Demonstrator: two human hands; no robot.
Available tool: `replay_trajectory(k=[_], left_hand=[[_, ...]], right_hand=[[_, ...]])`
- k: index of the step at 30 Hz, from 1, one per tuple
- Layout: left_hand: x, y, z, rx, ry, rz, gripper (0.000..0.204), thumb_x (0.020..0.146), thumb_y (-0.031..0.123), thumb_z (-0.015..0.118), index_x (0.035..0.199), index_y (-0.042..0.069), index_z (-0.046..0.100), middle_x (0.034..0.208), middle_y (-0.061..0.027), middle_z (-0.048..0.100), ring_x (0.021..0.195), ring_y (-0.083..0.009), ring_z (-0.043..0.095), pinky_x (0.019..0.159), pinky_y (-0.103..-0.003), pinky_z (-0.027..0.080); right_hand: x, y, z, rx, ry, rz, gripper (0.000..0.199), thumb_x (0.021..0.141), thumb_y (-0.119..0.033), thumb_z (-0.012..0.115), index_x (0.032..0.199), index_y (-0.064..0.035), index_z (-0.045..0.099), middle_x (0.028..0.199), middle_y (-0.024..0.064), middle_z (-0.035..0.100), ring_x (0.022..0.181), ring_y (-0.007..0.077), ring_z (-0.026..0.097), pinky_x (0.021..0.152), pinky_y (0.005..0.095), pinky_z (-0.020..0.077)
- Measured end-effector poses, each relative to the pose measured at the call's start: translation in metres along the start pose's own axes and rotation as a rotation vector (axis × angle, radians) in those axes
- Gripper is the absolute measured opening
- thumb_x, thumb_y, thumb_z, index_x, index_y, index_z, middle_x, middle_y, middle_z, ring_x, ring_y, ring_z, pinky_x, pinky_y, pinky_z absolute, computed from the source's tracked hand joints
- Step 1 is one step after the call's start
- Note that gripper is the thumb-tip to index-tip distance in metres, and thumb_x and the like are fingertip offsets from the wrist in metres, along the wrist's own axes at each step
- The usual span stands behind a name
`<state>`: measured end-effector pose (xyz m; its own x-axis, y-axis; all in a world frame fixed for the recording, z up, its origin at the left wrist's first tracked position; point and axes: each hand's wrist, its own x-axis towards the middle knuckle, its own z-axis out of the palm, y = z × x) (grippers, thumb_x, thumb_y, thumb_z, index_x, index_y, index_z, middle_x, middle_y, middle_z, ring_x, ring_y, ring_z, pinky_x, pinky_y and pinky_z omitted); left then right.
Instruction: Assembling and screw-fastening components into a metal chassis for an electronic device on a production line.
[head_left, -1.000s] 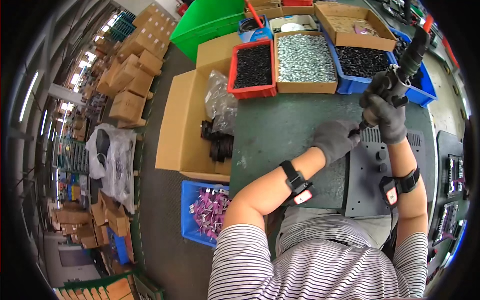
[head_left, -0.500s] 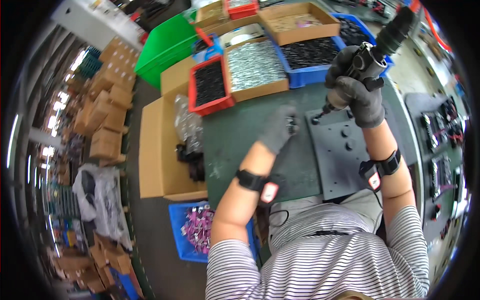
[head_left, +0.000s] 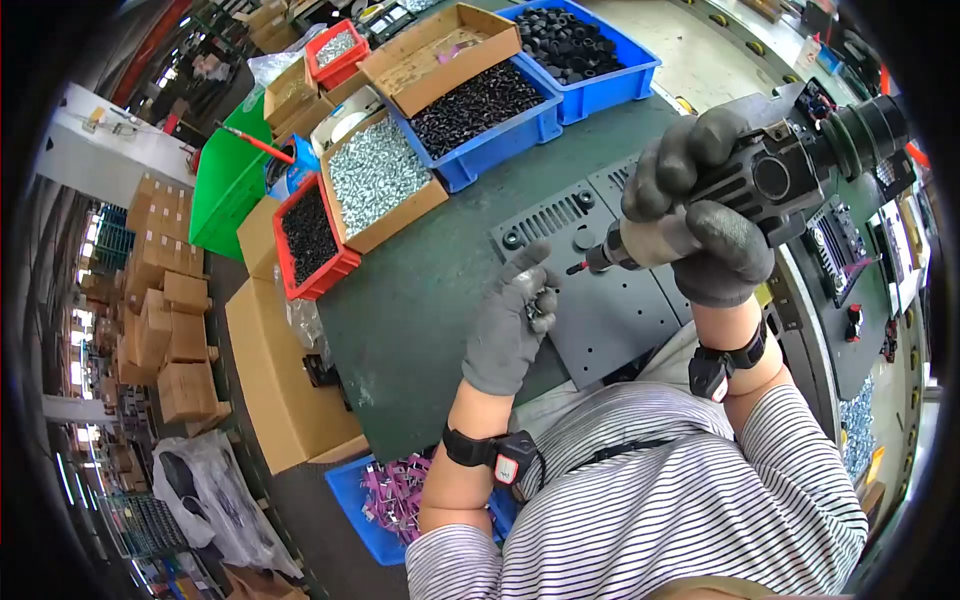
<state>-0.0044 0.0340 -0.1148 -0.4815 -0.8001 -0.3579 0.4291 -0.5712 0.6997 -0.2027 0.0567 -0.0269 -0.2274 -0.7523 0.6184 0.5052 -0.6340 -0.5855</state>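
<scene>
My right hand, in a dark grey glove, is wrapped around a power screwdriver. Its bit points left, over a dark grey metal plate with slots, holes and round black feet. Whether the tip touches the plate I cannot tell. My left hand, gloved too, is beside the plate's left edge. Its fingers curl around something small and shiny, mostly hidden in the palm.
Beyond the plate stand a red bin of black parts, a carton of silvery hardware and blue bins of black pieces. An open cardboard box is off the green table's left edge. Below it lies a blue bin with purple-and-silver parts.
The view has turned and come closer to the table. My left hand is now nearer the plate. The screwdriver's bit has come away from the black foot at the plate's far corner.
</scene>
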Motion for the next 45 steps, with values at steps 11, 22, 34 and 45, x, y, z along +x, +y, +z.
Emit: replay_trajectory(k=[11, 22, 34, 45], left_hand=[[0.002, -0.022, 0.012, -0.306, -0.289, -0.167, 0.023, 0.097, 0.023, 0.056, 0.115, 0.01, 0.063, 0.071, 0.0014, 0.047, 0.06, -0.0083, 0.039, 0.046, -0.018, 0.033], [0.006, -0.031, 0.023, -0.394, -0.401, -0.268, 0.023, 0.097, 0.024, 0.056, 0.113, 0.008, 0.063, 0.066, 0.003, 0.044, 0.055, -0.0069, 0.037, 0.044, -0.017, 0.033], [0.02, -0.006, 0.042, 0.438, 0.035, -0.087, 0.037, 0.102, 0.034, 0.049, 0.122, 0.005, 0.061, 0.076, 0.0025, 0.052, 0.062, -0.0076, 0.046, 0.055, -0.019, 0.039], [0.074, 0.018, 0.041, 1.747, -0.026, 0.287, 0.031, 0.089, 0.036, 0.064, 0.111, 0.016, 0.071, 0.104, -0.0119, 0.07, 0.092, -0.0298, 0.066, 0.081, -0.04, 0.051]], right_hand=[[-0.008, -0.013, -0.014, 0.151, -0.109, -0.019, 0.043, 0.074, -0.009, 0.072, 0.112, -0.0083, 0.052, 0.093, 0.006, 0.057, 0.081, 0.0222, 0.064, 0.072, 0.0361, 0.0557], [-0.014, -0.019, -0.033, 0.169, -0.196, -0.076, 0.044, 0.075, -0.01, 0.071, 0.114, -0.0089, 0.051, 0.094, 0.0065, 0.056, 0.08, 0.022, 0.063, 0.072, 0.0373, 0.0552], [-0.008, -0.036, -0.068, 0.114, 0.163, -0.104, 0.045, 0.077, -0.015, 0.065, 0.119, -0.008, 0.05, 0.1, 0.0071, 0.056, 0.088, 0.0221, 0.056, 0.08, 0.0388, 0.0472], [-0.008, -0.035, -0.089, -0.095, 0.381, 0.004, 0.05, 0.073, -0.016, 0.068, 0.118, -0.0069, 0.05, 0.097, 0.0069, 0.052, 0.086, 0.0196, 0.052, 0.077, 0.0355, 0.0447]])
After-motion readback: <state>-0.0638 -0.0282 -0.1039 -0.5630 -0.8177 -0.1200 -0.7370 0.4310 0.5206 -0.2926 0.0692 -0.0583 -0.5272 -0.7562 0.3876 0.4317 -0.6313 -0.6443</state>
